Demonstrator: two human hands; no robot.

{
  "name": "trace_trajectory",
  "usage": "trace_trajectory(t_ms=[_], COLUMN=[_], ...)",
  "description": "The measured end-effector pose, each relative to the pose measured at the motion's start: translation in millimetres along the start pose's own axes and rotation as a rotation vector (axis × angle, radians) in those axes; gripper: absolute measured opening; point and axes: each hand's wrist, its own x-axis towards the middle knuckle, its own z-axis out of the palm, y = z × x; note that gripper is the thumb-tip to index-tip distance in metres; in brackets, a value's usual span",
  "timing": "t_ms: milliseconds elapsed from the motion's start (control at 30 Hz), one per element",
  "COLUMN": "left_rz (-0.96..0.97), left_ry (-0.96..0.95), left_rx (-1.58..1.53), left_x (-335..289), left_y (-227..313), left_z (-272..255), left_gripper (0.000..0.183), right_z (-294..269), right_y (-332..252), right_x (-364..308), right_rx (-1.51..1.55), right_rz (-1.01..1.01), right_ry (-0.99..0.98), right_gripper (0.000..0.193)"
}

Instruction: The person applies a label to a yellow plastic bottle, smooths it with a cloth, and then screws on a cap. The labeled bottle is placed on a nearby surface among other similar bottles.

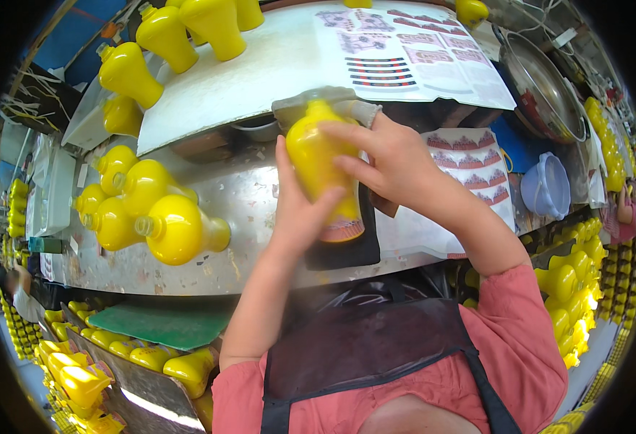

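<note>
A glossy yellow bottle [308,155] with a narrow clear neck is tilted over the table in front of me. My left hand [296,210] is closed round its left side, thumb across the front. On the upper right of the bottle lie the spread fingers of my right hand [376,155]; its thumb is hidden. A pinkish patterned band [342,231] circles the bottle's base. Beneath it is a black pad [339,257], and a damp-looking grey cloth [361,111] sits behind the neck, beside my right hand.
Several yellow bottles [175,230] lie on the metal table [249,239] to the left; others [131,76] stand on the white board [274,54]. Printed sheets [473,163] lie at right, near a lilac bucket [545,186] and a metal basin [542,87]. Crates of bottles surround me.
</note>
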Motion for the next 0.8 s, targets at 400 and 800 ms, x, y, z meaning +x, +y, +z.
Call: trace_trajectory(t_ms=[400, 800], left_rz=[0.014, 0.136], left_ry=[-0.028, -0.020], left_rx=[-0.084, -0.098], left_x=[-1.6, -13.1], left_y=[-8.0, -19.9], left_z=[-3.6, -11.5], left_gripper=[0.110, 0.076], right_z=[2.7, 39.7], right_y=[6.5, 6.8], right_x=[-4.7, -55.7], right_rx=[0.419, 0.807], right_rz=[0.261, 0.460], right_ry=[-0.020, 0.018], right_gripper=[0.064, 0.094])
